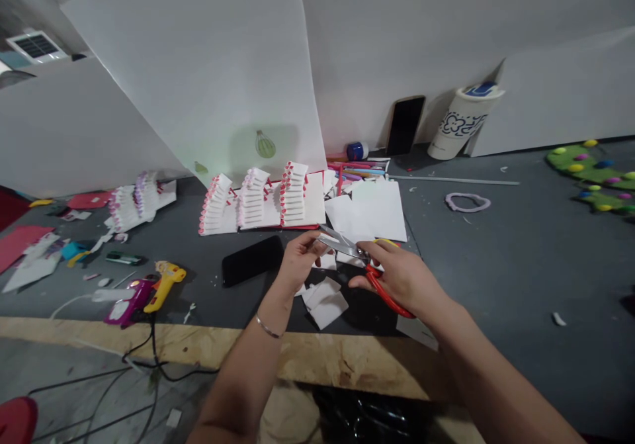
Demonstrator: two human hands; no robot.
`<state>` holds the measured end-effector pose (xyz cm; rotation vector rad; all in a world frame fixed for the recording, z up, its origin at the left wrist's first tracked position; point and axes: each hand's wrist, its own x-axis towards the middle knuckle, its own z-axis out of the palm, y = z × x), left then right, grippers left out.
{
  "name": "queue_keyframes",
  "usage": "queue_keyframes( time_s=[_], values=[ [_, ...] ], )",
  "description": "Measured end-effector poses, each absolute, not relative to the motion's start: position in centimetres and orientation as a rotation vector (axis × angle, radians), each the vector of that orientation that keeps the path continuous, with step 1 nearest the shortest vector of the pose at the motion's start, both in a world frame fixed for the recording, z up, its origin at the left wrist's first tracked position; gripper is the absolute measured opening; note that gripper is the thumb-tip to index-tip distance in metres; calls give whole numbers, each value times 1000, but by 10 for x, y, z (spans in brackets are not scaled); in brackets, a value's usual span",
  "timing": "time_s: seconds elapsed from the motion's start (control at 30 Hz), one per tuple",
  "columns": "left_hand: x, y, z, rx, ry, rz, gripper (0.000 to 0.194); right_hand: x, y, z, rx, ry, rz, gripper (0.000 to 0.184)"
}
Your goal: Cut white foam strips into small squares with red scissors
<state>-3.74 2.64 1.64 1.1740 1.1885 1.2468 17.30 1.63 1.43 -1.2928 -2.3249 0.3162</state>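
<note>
Red-handled scissors [387, 293] are in my right hand [409, 273], their blades apart and pointing up and left toward my left hand [300, 257]. My left fingers pinch a small piece of white paper [325, 240] at the blades; its full shape is partly hidden. Below the hands lie loose white paper pieces [327, 304]. Behind them are larger white sheets [380, 206]. Rows of small white rolls with red or pink ends [294, 196] stand on a white base just beyond my left hand. A black phone [253, 261] lies left of my left wrist.
At the left are a yellow glue gun [165, 284], a purple power block [129, 304] and a green cutter [124, 259]. White boards [223, 67] stand behind. A patterned cup [462, 123], an upright phone [405, 126] and a lilac ring [467, 202] are back right. The wooden edge [347, 358] is nearest me.
</note>
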Motion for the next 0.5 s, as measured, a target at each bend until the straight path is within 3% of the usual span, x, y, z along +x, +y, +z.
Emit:
queue_keyframes(
  time_s=[0.5],
  values=[
    [-38,26,16,1182,1217,1231,34,173,15,13,-1324,-2308,259,50]
  ],
)
